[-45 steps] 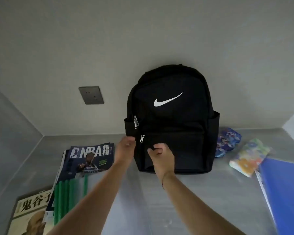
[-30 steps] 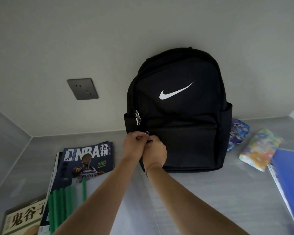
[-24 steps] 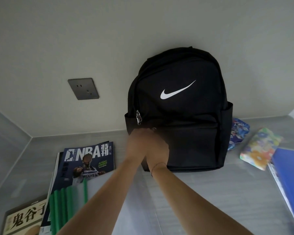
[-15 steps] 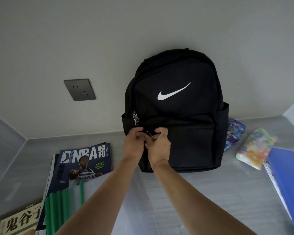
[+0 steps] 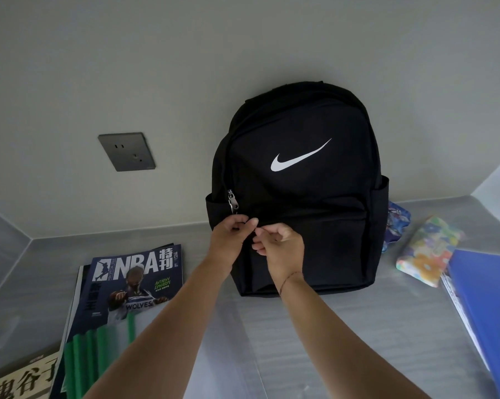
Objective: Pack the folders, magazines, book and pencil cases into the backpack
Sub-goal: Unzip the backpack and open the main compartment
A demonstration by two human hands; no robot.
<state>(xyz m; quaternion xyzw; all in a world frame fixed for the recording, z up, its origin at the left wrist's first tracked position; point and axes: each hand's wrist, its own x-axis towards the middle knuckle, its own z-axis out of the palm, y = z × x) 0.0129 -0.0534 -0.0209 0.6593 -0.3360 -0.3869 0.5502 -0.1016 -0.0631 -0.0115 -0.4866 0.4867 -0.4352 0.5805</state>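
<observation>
Standing upright against the pale wall at the back of the grey tabletop (image 5: 271, 326), the black backpack (image 5: 300, 197) with its white swoosh faces the person, and both hands meet at the left end of its front pocket. The left hand (image 5: 230, 236) has its fingers curled, pinching the backpack's fabric just below the silver main zip pull (image 5: 233, 203), which hangs loose. The right hand (image 5: 281, 244), just beside it, presses thumb and forefinger together on the front pocket zip (image 5: 315, 218), the other fingers folded toward the palm; the pull itself is hidden under the fingertips. To the left lie an NBA magazine (image 5: 136, 280), clear folders with green spines (image 5: 99, 349) overlapping it, and a book with Chinese characters (image 5: 21, 381) at the near corner. To the right a blue patterned pencil case (image 5: 397, 223) touches the backpack's side, with a floral pencil case (image 5: 427, 254) and a blue folder (image 5: 485, 312) nearer. A grey wall socket (image 5: 126, 151) sits on the wall.
</observation>
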